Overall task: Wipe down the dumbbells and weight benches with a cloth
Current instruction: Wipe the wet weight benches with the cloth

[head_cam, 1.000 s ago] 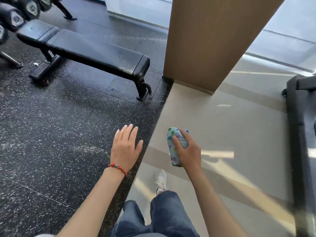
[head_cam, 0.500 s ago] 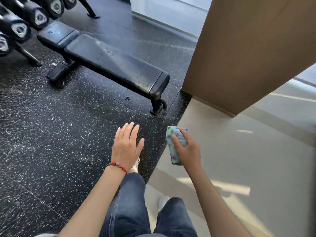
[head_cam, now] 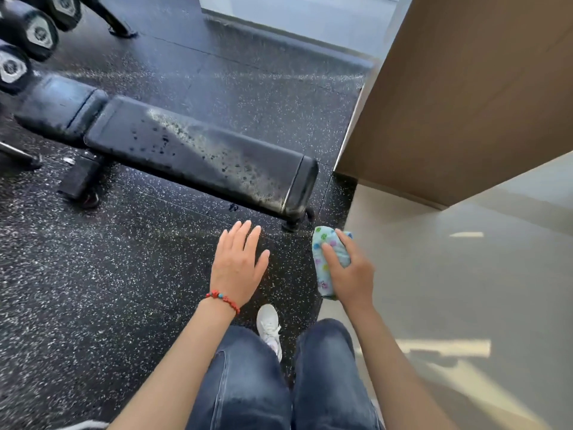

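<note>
Standing at the near end of the weight bench [head_cam: 198, 159], you hold the bunched cloth [head_cam: 325, 259] gripped in your right hand [head_cam: 350, 274], while your left hand [head_cam: 238, 268] hangs flat with fingers spread, holding nothing; the pad looks speckled with droplets or dust, though glare makes it hard to say which; start at the near right corner, press the cloth flat, and draw long overlapping strokes toward the far end beside the dumbbells [head_cam: 34, 29]; steady the bench edge with your free hand.

A gym: black speckled rubber floor [head_cam: 130, 274], a black padded weight bench [head_cam: 192, 153], and black hex-ended dumbbells [head_cam: 34, 32] racked at the floor's far left corner.
</note>
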### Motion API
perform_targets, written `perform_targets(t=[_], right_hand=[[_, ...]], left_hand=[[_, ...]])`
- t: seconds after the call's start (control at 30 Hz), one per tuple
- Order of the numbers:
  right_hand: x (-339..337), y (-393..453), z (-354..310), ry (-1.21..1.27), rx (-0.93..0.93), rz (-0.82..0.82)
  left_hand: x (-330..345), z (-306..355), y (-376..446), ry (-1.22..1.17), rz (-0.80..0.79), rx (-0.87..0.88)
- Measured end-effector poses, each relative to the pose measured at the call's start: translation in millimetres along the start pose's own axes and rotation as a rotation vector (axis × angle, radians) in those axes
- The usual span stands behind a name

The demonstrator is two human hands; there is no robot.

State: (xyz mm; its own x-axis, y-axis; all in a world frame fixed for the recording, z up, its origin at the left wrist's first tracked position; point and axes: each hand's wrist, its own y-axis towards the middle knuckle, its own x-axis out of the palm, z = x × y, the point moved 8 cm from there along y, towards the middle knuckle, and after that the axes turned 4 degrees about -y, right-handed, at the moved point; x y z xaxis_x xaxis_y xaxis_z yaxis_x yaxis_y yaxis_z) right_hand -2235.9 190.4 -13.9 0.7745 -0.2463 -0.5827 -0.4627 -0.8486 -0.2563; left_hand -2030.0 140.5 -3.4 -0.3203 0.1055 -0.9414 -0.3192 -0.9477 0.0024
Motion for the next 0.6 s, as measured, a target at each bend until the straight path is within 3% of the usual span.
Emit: perform_targets(t=[0.6], right_hand=[[89, 208, 40, -0.035, 0.156, 0.036]], left_hand=[[120, -48, 197, -0.011, -0.120, 0.039]])
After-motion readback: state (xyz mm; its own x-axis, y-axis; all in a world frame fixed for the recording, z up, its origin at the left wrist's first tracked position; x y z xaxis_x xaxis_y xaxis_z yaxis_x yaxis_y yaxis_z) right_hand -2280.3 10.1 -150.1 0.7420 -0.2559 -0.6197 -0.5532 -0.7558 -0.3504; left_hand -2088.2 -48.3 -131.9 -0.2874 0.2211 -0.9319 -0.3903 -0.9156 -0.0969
